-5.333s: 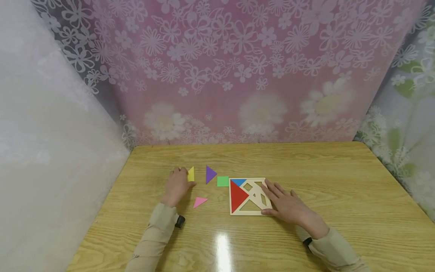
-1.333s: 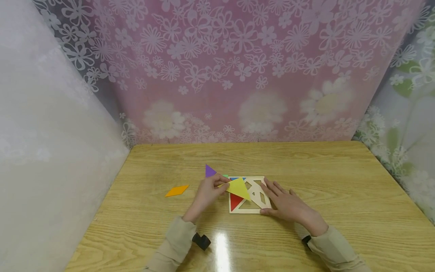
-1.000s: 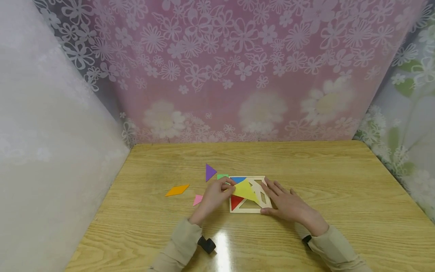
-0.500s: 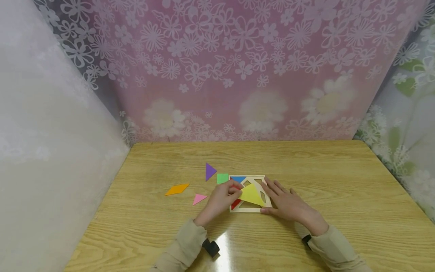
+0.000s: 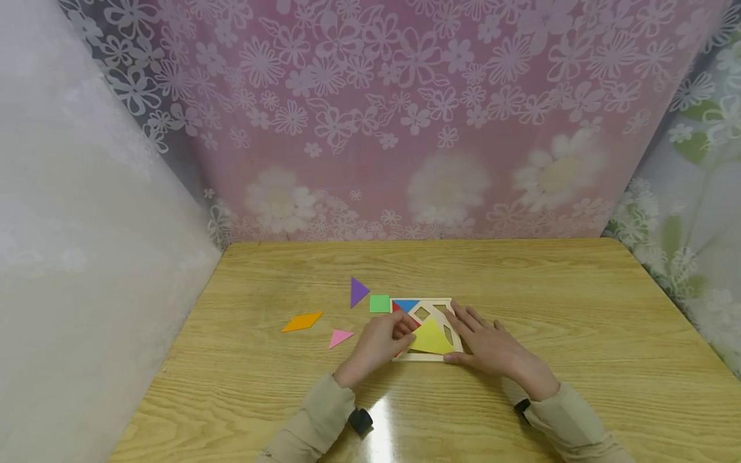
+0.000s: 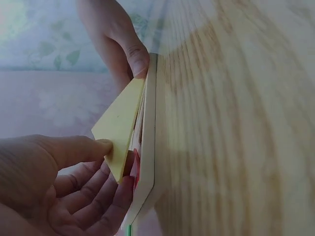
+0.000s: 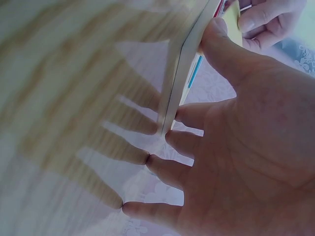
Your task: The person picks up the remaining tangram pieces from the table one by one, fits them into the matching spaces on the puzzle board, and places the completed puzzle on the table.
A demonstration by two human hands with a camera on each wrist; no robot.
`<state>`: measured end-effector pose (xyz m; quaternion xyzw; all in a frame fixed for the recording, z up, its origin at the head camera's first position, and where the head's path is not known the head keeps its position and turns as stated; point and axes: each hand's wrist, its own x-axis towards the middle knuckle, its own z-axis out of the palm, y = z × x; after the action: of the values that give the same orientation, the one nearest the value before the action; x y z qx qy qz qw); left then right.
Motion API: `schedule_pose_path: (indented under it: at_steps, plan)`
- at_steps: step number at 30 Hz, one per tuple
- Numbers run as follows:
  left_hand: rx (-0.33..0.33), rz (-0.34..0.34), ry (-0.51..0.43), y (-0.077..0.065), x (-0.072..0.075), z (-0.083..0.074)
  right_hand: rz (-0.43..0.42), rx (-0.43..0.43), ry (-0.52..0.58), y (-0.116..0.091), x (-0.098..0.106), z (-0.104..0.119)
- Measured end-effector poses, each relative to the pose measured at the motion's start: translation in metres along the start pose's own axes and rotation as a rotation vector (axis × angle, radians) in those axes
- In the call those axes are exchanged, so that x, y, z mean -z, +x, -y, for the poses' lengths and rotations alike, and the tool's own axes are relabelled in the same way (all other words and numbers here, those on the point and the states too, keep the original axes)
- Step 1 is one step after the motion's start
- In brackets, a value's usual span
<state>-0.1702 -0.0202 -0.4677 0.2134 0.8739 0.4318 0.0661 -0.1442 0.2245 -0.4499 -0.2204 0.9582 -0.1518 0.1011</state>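
My left hand [image 5: 377, 342] pinches a yellow triangular tangram piece [image 5: 431, 338] at its left corner, thumb on top and fingers beneath. The piece lies over the lower part of a pale wooden tangram board [image 5: 425, 358]; in the left wrist view its near corner is tilted up off the board. Set into the board are a blue triangle [image 5: 406, 305] and a red triangle [image 6: 137, 169], the red one partly hidden by my left hand. Cut-out slots [image 5: 422, 314] show bare near the top and right. My right hand [image 5: 492, 350] rests along the board's right edge, fingers straight.
Left of the board on the wooden table [image 5: 556, 276] lie a green square [image 5: 379, 303], touching or close to the board, a purple triangle [image 5: 358, 292], a pink triangle [image 5: 339, 338] and an orange parallelogram [image 5: 301, 321]. A flowered curtain [image 5: 370, 128] hangs behind the table.
My left hand picked up the yellow triangle from the table's left side, carried it right over the board and lowered it toward the bottom part. My right hand stays put.
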Motion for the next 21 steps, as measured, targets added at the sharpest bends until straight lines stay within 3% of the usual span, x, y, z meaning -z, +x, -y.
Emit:
schedule_pose_path:
  at_steps: [14, 21]
  plan:
    - [-0.01, 0.047, 0.123, 0.0005, 0.0031, 0.0009, 0.01, -0.006, -0.007, 0.0012, -0.0003, -0.0006]
    - [-0.019, 0.045, 0.136, 0.0004, 0.0037, 0.0006, 0.012, -0.013, -0.005, 0.0019, -0.0016, -0.001]
